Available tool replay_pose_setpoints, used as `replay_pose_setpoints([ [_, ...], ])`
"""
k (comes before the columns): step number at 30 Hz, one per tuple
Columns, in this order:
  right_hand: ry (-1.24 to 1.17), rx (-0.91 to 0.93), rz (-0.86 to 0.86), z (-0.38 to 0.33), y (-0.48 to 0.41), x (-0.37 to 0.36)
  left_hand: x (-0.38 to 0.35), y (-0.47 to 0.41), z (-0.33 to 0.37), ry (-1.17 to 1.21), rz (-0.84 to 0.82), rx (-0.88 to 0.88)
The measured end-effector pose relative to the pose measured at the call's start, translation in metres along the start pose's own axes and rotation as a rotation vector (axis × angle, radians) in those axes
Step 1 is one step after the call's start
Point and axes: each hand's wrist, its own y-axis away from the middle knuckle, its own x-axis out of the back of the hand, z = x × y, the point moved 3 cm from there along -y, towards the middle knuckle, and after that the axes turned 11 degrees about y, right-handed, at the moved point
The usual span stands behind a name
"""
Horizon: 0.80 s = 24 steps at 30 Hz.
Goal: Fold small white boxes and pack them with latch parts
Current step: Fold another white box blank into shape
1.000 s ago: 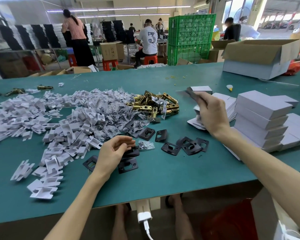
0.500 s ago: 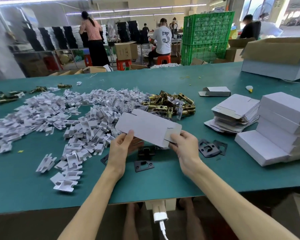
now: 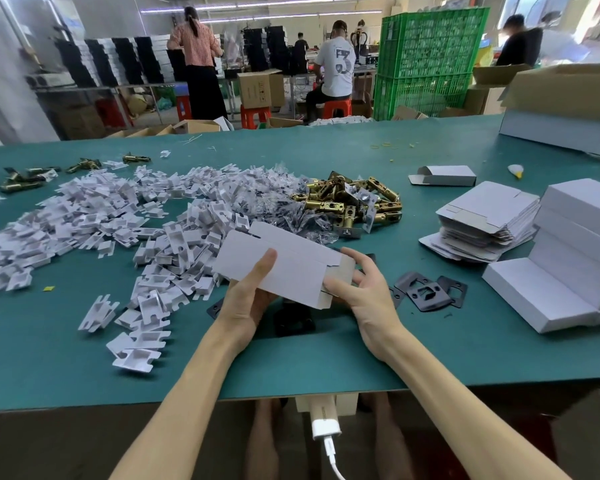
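I hold a small white box [image 3: 291,268], squared up from flat, above the green table [image 3: 326,362]. My left hand [image 3: 248,299] grips its left end, thumb on top. My right hand [image 3: 364,289] grips its right end at the brown end flap. Brass latch bolts [image 3: 354,202] lie in a heap behind the box. Black strike plates [image 3: 426,294] lie to the right of my right hand; more are partly hidden under my hands. A stack of flat white box blanks [image 3: 485,220] sits at the right.
A wide spread of white paper inserts [image 3: 146,230] covers the left half of the table. Folded white boxes [image 3: 568,265] are stacked at the right edge. One folded box [image 3: 444,175] lies farther back. A large open carton [image 3: 568,109] stands at the far right. People work behind the table.
A second ago my right hand took a flat blank from the stack while my left rested on black plates. Both hands then took hold of it, and now it is opened into a box shape.
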Motion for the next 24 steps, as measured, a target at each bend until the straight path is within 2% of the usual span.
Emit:
replay_pose_setpoints([
  [5,-0.049,0.005,-0.043,0.0,0.001,0.002,-0.006,0.011,0.008,0.157,-0.281,0.137],
  [10,-0.054,0.009,-0.052,-0.001,0.001,0.0,-0.011,0.016,0.012,0.104,-0.441,0.111],
  [14,-0.068,0.009,-0.06,-0.002,0.002,-0.001,-0.01,0.016,0.013,0.182,-0.401,0.133],
  [18,-0.033,0.038,-0.05,-0.003,0.004,-0.001,-0.007,0.012,0.012,0.145,-0.365,0.083],
  [24,0.083,0.107,-0.089,-0.008,0.01,-0.006,0.002,0.005,0.009,0.154,-0.208,0.044],
])
